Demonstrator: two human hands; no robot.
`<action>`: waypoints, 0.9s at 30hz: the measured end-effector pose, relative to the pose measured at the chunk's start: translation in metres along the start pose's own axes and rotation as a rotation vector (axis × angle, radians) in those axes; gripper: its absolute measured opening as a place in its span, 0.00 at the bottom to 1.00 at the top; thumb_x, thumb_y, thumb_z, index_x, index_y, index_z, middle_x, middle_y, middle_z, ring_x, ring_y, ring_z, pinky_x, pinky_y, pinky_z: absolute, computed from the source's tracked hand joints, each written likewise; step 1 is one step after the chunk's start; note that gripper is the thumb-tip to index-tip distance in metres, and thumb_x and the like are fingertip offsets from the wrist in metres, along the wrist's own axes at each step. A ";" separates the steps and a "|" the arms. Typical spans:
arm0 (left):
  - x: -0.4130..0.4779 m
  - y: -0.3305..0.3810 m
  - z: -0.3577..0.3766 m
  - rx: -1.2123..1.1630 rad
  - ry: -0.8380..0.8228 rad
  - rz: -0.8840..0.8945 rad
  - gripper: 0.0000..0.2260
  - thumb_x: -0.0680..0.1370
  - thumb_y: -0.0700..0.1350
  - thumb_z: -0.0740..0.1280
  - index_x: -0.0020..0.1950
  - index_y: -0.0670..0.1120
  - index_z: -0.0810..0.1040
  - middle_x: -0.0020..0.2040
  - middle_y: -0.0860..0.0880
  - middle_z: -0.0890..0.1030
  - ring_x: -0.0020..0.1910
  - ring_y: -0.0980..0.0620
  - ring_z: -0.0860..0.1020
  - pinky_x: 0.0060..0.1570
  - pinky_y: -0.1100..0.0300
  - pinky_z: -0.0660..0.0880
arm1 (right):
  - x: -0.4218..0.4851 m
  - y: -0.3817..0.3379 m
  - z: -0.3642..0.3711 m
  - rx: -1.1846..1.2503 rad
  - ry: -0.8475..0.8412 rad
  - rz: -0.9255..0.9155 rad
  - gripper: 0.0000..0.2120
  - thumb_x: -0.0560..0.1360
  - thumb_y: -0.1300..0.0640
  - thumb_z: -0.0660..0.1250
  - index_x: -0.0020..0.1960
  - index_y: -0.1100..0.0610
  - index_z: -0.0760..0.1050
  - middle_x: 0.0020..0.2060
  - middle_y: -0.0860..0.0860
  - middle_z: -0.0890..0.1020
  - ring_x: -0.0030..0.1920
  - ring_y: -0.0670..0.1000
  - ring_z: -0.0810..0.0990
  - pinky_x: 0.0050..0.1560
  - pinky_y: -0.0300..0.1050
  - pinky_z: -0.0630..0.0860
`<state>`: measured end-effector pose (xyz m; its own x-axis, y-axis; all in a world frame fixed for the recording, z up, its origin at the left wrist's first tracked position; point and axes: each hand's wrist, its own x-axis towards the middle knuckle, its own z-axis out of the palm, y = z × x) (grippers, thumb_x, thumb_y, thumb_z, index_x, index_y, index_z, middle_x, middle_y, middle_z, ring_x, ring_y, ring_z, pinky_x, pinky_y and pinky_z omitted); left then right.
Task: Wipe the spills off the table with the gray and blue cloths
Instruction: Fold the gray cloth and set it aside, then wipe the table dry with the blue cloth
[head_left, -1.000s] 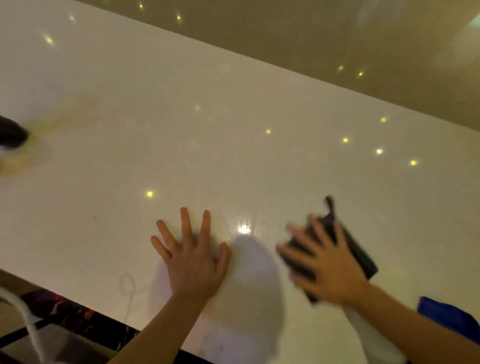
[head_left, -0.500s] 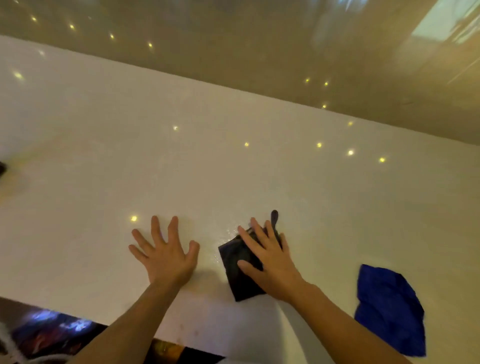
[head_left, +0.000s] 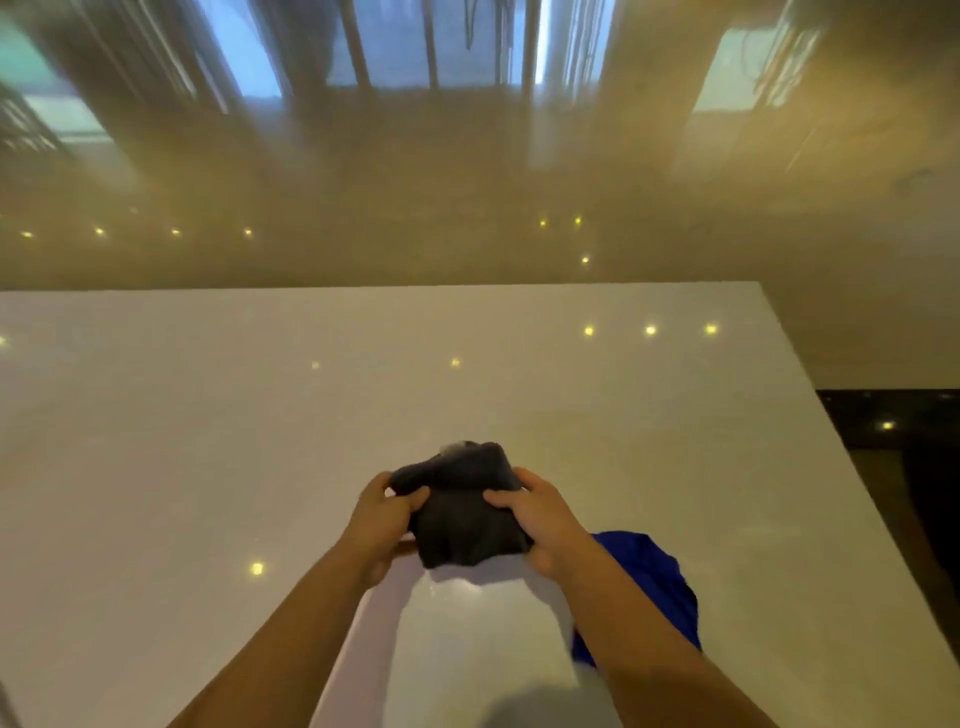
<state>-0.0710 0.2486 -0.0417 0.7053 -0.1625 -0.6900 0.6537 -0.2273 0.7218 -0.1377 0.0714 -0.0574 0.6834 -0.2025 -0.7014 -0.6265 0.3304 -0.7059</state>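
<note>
Forearms come in from the near edge of the table, and between them the glossy white top throws back a pale reflection. The blue cloth lies crumpled on the surface just beside and partly under the right forearm, near the table's near right part, untouched by either hand.

A little farther out, the gray cloth is bunched into a dark lump held between both hands, above the table's near middle; whether its underside touches the top I cannot tell. The left hand is closed on its left side with the thumb pressed over the top fold. The right hand is closed on its right side, thumb likewise on top, fingers wrapped behind.

The gray cloth looks soft, light and limp: it folds and sags wherever it is not pinched, so it should take any grip without harm and will not slip much on skin. I judge it is best held as a thick wad, with the palm flat over the middle for wiping, since a loose edge would trail and smear. If damp it will be a bit heavier and may drip.

Beyond the hands the tabletop runs bare to its far edge and far right corner, dotted with reflected lights. No spill shows clearly on it from here.
</note>
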 end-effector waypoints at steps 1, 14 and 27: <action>0.004 0.014 0.020 -0.064 -0.035 0.011 0.14 0.79 0.40 0.66 0.65 0.45 0.72 0.59 0.40 0.80 0.57 0.37 0.80 0.46 0.44 0.83 | 0.000 -0.011 -0.024 0.060 0.029 -0.013 0.13 0.78 0.63 0.71 0.61 0.54 0.79 0.57 0.59 0.84 0.58 0.62 0.83 0.62 0.64 0.81; 0.038 -0.024 0.206 0.645 0.114 0.103 0.19 0.73 0.59 0.71 0.55 0.47 0.74 0.54 0.45 0.81 0.44 0.52 0.78 0.47 0.55 0.79 | -0.002 0.032 -0.233 -0.242 0.508 0.036 0.24 0.77 0.55 0.74 0.69 0.55 0.71 0.63 0.55 0.78 0.55 0.54 0.79 0.57 0.48 0.79; -0.041 -0.078 0.135 0.012 -0.176 -0.223 0.14 0.72 0.34 0.73 0.57 0.36 0.78 0.55 0.35 0.81 0.49 0.43 0.79 0.50 0.47 0.80 | -0.065 0.066 -0.160 0.148 -0.055 0.058 0.21 0.74 0.69 0.73 0.64 0.55 0.78 0.53 0.56 0.88 0.54 0.60 0.87 0.50 0.57 0.85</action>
<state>-0.1879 0.1433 -0.0769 0.4853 -0.2709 -0.8313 0.7833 -0.2877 0.5510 -0.2829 -0.0411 -0.0742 0.6694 -0.1299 -0.7315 -0.6063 0.4735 -0.6389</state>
